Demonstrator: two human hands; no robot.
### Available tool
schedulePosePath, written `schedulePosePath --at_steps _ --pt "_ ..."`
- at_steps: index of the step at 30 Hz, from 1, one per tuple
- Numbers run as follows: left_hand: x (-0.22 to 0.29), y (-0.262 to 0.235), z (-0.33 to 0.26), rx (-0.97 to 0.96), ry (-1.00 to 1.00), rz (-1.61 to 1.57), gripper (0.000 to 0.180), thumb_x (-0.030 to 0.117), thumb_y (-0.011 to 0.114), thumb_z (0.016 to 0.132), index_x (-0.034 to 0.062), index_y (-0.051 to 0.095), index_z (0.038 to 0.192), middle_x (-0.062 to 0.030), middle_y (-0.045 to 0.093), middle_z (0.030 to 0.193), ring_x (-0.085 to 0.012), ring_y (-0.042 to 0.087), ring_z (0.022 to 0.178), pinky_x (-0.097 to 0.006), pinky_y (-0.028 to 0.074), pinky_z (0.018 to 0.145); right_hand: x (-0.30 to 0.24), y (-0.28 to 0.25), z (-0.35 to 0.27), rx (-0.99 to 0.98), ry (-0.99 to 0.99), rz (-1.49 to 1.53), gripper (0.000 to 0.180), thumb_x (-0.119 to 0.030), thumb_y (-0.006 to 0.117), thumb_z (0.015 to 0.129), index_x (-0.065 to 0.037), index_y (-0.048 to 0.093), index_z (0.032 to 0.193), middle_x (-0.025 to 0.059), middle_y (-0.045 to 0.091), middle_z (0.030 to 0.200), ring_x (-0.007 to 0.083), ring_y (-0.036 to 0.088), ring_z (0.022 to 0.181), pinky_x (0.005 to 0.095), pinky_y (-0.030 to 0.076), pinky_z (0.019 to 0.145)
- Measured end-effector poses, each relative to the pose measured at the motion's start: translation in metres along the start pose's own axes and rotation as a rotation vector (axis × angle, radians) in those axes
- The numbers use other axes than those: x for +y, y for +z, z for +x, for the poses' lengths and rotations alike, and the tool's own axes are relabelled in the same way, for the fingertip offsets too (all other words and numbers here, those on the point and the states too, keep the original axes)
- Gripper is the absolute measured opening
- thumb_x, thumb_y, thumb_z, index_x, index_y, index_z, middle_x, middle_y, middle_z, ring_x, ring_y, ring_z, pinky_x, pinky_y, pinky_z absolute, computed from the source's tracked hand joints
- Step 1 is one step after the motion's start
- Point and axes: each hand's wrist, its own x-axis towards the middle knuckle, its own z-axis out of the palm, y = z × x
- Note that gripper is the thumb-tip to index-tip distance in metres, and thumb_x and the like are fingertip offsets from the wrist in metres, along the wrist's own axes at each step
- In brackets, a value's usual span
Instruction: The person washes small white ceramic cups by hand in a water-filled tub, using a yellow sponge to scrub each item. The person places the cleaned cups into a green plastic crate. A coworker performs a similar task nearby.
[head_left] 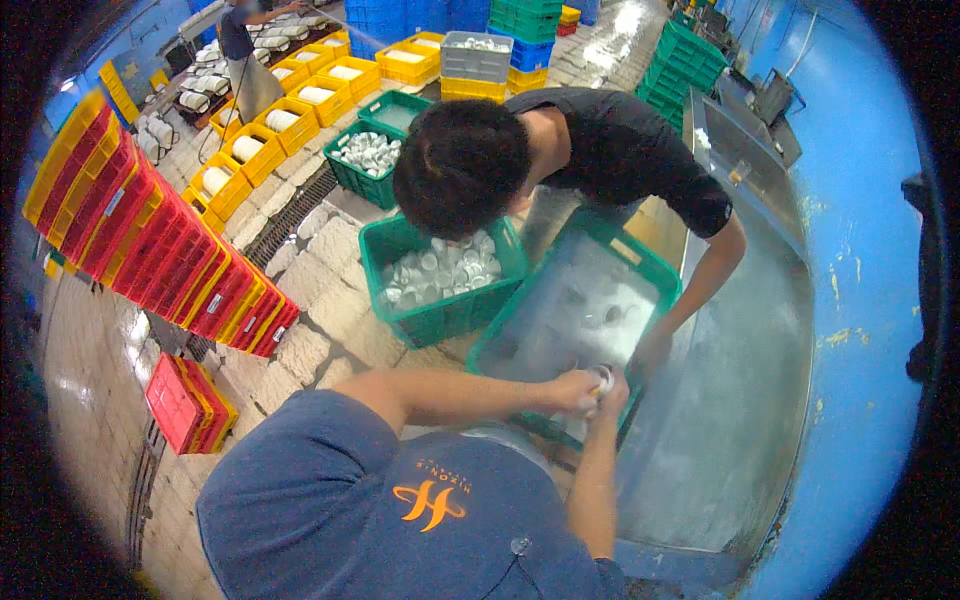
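Observation:
My left hand [574, 391] and my right hand [611, 393] meet over the near edge of a green crate [652, 268] full of cloudy water. Between them is a small, round, whitish cup [601, 378], with the fingers of both hands closed around it. Under the water lie pale shapes, too blurred to name. A co-worker in a black shirt bends over the same crate from the far side, one hand [655, 350] at its right edge near mine.
Left of it, another green crate [425, 325] holds many white cups. Tall stacks of red and yellow crates [150, 220] stand at left. Yellow crates [255, 150] with white rolls line the floor behind. A metal surface [730, 400] and blue wall [860, 300] bound the right.

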Motion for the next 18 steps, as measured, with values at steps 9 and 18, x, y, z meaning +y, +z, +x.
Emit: schedulePosePath --at_steps 9,18 --pt "-0.048 -0.025 -0.011 -0.211 -0.240 -0.304 0.031 0.029 0.062 0.094 0.0042 0.066 0.113 -0.0081 0.070 0.091 -0.0200 0.066 0.086 -0.041 0.053 0.076 -0.011 0.010 -0.025 -0.164 0.525 0.031 0.044 -0.048 0.048 0.101 -0.008 0.064 0.105 0.0022 0.065 0.080 0.0158 0.061 0.065 0.0321 0.047 0.053" --pt "-0.031 -0.029 -0.008 -0.230 -0.144 -0.346 0.036 0.026 0.066 0.092 0.0031 0.064 0.119 -0.0066 0.070 0.100 -0.0171 0.064 0.091 -0.036 0.053 0.081 0.036 0.012 -0.038 0.201 0.283 0.249 0.045 -0.050 0.049 0.100 -0.009 0.066 0.101 0.0056 0.066 0.084 0.0157 0.060 0.058 0.0301 0.046 0.042"
